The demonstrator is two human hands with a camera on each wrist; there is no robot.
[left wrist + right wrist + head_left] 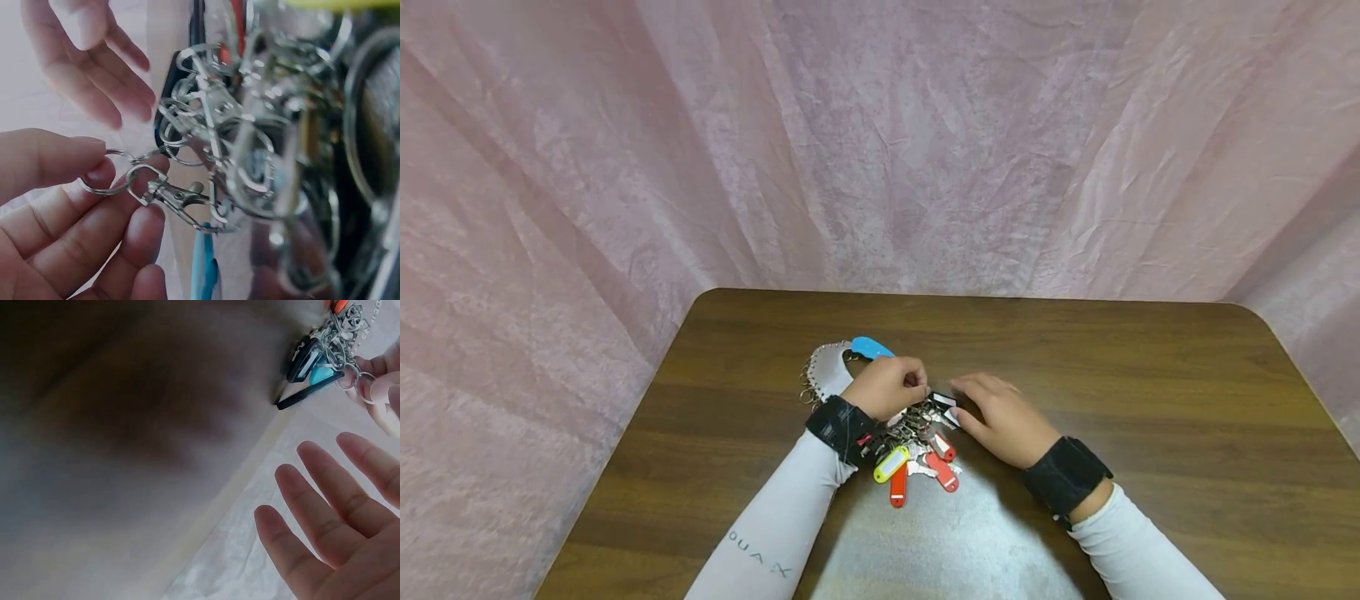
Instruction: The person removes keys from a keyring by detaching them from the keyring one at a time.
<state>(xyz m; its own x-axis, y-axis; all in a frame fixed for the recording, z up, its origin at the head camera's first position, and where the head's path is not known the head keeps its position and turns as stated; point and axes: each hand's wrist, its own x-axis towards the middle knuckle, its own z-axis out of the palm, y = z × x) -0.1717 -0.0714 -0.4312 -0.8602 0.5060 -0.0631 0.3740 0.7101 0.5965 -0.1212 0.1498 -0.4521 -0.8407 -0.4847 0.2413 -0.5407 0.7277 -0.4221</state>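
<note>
My left hand [887, 387] pinches a metal split ring [95, 191] between thumb and fingertips. Linked to that ring are a metal swivel clasp [181, 197] and a dense tangle of rings and clasps [240, 134]. In the head view the bunch of keys lies below the hands, with a yellow key tag [891, 464], red key tags [898, 490] and silver keys [921, 469]. A black key tag [310, 392] hangs from the bunch. My right hand [1006, 421] is beside the black tags, its fingers extended and holding nothing in the right wrist view.
Behind my left wrist lies a curved metal piece [829, 372] with small rings along its edge and a blue handle-like part [871, 347]. All of it is on a brown wooden table [1112, 358]. A pink curtain [925, 150] hangs beyond the far edge.
</note>
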